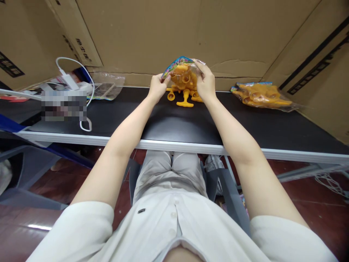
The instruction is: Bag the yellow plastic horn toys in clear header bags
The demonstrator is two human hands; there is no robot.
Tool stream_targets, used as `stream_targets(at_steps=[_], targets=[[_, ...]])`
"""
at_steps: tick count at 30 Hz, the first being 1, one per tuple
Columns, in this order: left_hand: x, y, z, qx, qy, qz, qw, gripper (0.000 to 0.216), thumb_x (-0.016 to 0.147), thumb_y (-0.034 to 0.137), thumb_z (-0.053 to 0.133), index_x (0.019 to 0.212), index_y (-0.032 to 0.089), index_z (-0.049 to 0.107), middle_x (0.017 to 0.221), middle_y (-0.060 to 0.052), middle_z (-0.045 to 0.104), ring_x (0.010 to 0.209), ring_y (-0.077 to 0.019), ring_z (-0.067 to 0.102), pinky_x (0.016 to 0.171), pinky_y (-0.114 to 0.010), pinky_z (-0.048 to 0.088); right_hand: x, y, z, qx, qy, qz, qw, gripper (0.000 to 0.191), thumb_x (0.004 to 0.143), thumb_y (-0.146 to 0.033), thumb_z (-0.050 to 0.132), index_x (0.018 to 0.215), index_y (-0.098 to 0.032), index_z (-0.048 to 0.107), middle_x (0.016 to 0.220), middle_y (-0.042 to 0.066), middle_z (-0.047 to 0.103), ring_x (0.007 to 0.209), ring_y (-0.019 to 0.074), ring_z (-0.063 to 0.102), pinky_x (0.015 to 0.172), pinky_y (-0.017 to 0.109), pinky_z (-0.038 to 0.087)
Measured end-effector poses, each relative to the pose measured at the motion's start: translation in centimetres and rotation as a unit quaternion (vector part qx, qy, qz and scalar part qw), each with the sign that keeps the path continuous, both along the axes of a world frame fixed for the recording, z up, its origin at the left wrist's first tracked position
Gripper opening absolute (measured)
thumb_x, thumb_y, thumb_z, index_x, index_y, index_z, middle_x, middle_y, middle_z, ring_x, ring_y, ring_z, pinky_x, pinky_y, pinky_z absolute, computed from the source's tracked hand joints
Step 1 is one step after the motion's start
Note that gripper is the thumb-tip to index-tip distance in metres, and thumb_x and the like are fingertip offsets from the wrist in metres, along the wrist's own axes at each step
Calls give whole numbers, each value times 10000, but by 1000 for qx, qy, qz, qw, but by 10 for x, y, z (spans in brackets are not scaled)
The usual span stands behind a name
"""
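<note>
- Here, a clear bag (183, 72) with a bright top strip is held up between both hands, and orange toy parts are seen inside it.
- The bag's left edge is pinched tight by the left hand (157, 87).
- The bag's right side is gripped by the right hand (205, 83), with the fingers curled over the top.
- Just under the grip, more orange toy pieces (185, 98) are seen standing on the black table (174, 127). It cannot be told if they are touched by the bag.
- Well off to the right of the grip, a full bag of orange toys (261, 95) is laid flat on the table.
- Well off to the left of the grip, a white charger (68, 78) with its cable and some flat clear bags (107, 87) are seen.
- Behind the grip, brown cardboard (152, 32) is stood up like a wall.
</note>
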State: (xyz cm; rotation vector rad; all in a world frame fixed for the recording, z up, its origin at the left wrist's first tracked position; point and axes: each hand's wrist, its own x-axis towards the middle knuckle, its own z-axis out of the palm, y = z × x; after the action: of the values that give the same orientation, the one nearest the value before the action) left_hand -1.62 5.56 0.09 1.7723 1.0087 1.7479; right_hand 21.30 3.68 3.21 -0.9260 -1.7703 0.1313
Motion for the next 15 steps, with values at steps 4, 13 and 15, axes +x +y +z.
stream_targets(at_steps=[4, 13, 15], targets=[[-3, 1, -6, -56, 11, -19, 998, 562, 962, 563, 815, 1362, 183, 709, 1041, -118, 838, 1180, -325, 802, 1111, -513, 608, 2, 5, -1, -24, 19, 0, 1000, 682, 1043, -830, 412, 1284, -299, 765, 1338, 84, 767, 1342, 337, 694, 1220, 546, 509], [3, 5, -14, -126, -19, 15, 992, 351, 1058, 450, 724, 1145, 113, 766, 898, -107, 831, 1036, -275, 845, 1052, -472, 661, -3, 0, -3, -160, 47, 79, 983, 590, 969, -794, 645, 1214, -266, 742, 987, 88, 797, 1033, 302, 793, 972, 502, 651], [3, 9, -14, -120, -28, 47, 991, 251, 1057, 357, 723, 1084, 113, 774, 969, -122, 838, 1117, -273, 826, 1101, -460, 631, -4, -7, -1, -158, 29, 67, 985, 538, 992, -749, 643, 1105, -236, 758, 1035, 102, 806, 1098, 322, 779, 1030, 526, 629]])
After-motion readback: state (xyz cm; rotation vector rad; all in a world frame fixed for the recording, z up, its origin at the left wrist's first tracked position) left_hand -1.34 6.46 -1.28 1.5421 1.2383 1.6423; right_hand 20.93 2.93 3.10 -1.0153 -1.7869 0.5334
